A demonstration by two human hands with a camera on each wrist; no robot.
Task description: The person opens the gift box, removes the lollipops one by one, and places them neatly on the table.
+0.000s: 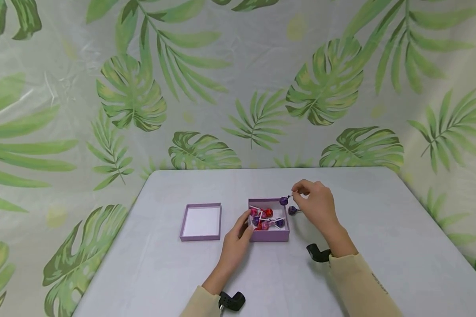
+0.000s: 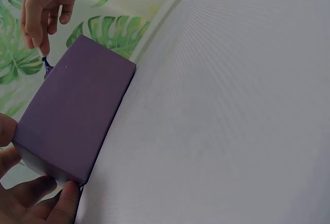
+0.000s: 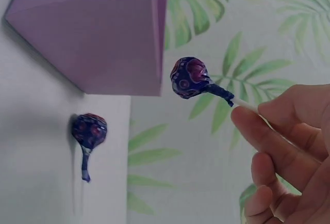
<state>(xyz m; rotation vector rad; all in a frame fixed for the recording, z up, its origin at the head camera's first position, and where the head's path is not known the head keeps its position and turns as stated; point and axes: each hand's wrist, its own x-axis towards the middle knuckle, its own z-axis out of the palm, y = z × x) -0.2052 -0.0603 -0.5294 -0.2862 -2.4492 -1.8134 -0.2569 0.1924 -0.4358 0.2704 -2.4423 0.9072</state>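
Observation:
My right hand (image 1: 317, 203) pinches the white stick of a lollipop (image 3: 190, 78) in a dark blue-purple wrapper. The candy end hangs just over the right rim of a purple box (image 1: 269, 237), apart from it. Several red, pink and purple lollipops (image 1: 265, 225) lie inside that box. At its left end my left hand (image 1: 238, 240) grips the wall, thumb near the rim and fingers against the outer side, as the left wrist view shows. Another dark purple lollipop (image 3: 90, 129) lies on the table just right of the box.
A purple-edged lid (image 1: 200, 222), its white inside facing up, lies left of the box. Both rest on a white-covered table (image 1: 150, 273). Behind the table hangs a leaf-patterned sheet (image 1: 262, 66).

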